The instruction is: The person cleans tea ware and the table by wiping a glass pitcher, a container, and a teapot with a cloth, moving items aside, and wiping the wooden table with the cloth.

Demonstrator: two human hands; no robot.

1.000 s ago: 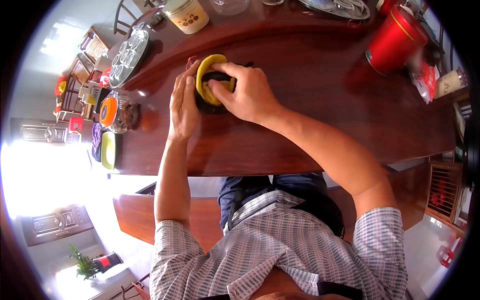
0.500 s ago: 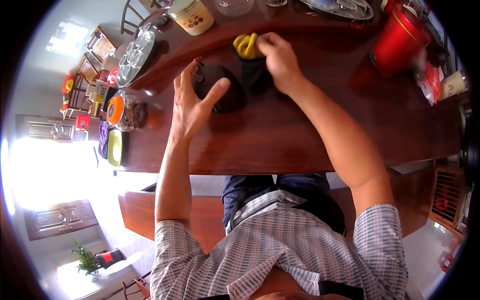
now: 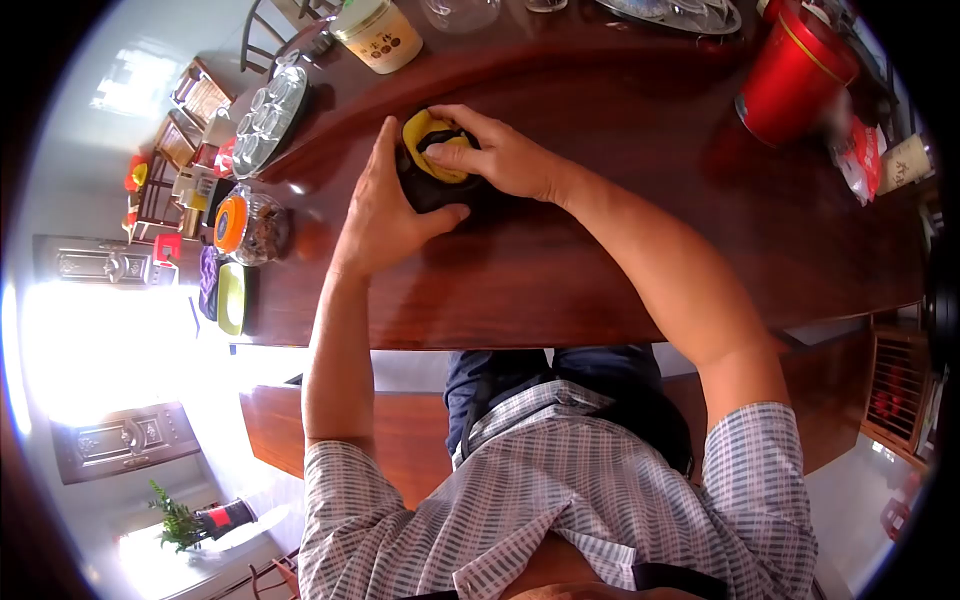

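Observation:
A dark, round pot-like object (image 3: 428, 190) stands on the table in front of me. My left hand (image 3: 385, 220) cups its left and near side, with straight fingers along the left and the thumb across the front. My right hand (image 3: 505, 160) pinches a yellow and black cloth (image 3: 416, 128) and presses it against the top of the dark object. The cloth and the right hand hide most of that top. Where the cloth's dark part ends and the object begins is hard to make out.
On the left are an orange-lidded jar (image 3: 262, 228), a green tray (image 3: 232, 298) and a metal tray of glasses (image 3: 285, 100). A pale tub (image 3: 385, 42) stands at the back. To the right, a red canister (image 3: 795, 75) stands beside a red packet (image 3: 862, 160).
My right hand has brought the cloth left and nearer, from beside the dark object onto its top. My left hand has closed in around the object's side.

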